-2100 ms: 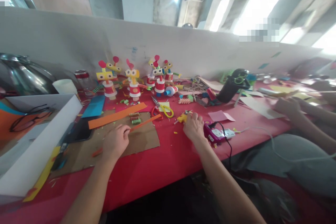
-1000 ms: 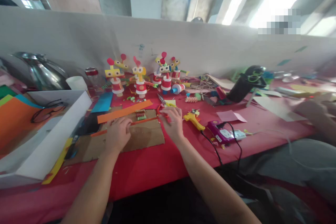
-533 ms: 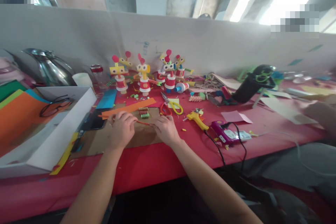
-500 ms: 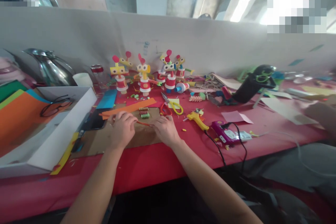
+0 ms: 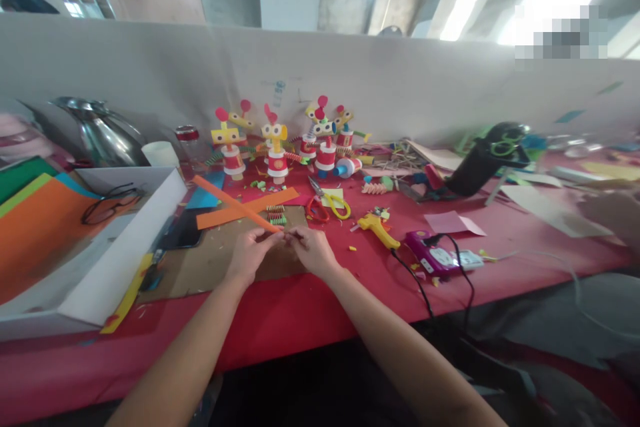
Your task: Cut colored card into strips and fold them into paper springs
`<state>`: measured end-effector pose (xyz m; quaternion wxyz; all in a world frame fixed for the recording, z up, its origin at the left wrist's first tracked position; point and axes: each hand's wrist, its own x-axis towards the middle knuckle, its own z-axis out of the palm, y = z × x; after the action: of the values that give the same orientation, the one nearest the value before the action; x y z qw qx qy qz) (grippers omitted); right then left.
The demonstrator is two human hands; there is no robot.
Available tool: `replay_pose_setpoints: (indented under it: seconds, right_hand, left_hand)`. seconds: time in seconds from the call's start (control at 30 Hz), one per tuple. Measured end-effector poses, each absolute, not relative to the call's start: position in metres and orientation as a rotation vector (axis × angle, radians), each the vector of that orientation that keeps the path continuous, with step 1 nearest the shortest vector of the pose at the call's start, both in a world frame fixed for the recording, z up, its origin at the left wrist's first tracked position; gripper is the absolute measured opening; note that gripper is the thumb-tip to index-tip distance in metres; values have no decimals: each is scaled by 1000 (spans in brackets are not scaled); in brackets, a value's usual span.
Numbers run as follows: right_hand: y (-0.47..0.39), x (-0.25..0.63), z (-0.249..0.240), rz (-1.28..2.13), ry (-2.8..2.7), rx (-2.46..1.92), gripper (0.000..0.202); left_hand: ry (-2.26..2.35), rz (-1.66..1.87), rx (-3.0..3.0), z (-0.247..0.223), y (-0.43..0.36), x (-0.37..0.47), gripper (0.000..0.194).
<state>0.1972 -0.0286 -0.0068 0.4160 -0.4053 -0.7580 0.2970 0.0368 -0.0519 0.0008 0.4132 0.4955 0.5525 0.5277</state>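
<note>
Both my hands pinch one orange paper strip (image 5: 235, 203) near its right end, above a brown cardboard mat (image 5: 200, 267). My left hand (image 5: 250, 252) is closed on the strip, which runs up and left past it. My right hand (image 5: 311, 247) is closed at the strip's very end, its fingertips almost touching those of the left. A second orange strip (image 5: 280, 199) lies flat behind, crossed by the held one. Just beyond my fingers sit small folded paper springs (image 5: 276, 215). Red-handled scissors (image 5: 317, 208) and yellow-handled scissors (image 5: 340, 205) lie behind my right hand.
Several paper-cup figures (image 5: 278, 163) stand along the back partition. To the right are a yellow glue gun (image 5: 379, 229), a purple power strip (image 5: 434, 255) with cords and a black bin (image 5: 475, 163). At left stand a white box (image 5: 120, 253) with glasses and a steel jug (image 5: 107, 133).
My hands have come closer together and slightly rightward. The held strip, seen nearly edge-on between them before, now slants up and left beyond my left hand.
</note>
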Motion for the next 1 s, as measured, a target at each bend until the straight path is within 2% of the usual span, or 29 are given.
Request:
replay_pose_setpoints:
  seconds: [0.33, 0.57, 0.67, 0.8, 1.0]
  right_hand:
    - [-26, 201, -4, 770, -1952, -1160, 18]
    - [-12, 220, -12, 770, -1716, -1305, 14]
    - [-10, 220, -12, 976, -1489, -1146, 7]
    - [-21, 207, -3, 1410, -1354, -831, 41]
    - [-29, 199, 4, 1749, -1164, -701, 46]
  left_hand:
    - [1186, 1614, 532, 6, -42, 17, 28]
    - [1122, 1755, 254, 18, -38, -11, 9]
    - [1089, 1751, 228, 19, -39, -9, 9]
    - [1051, 1656, 352, 14, -41, 11, 20]
    - [1104, 1589, 533, 7, -44, 23, 34]
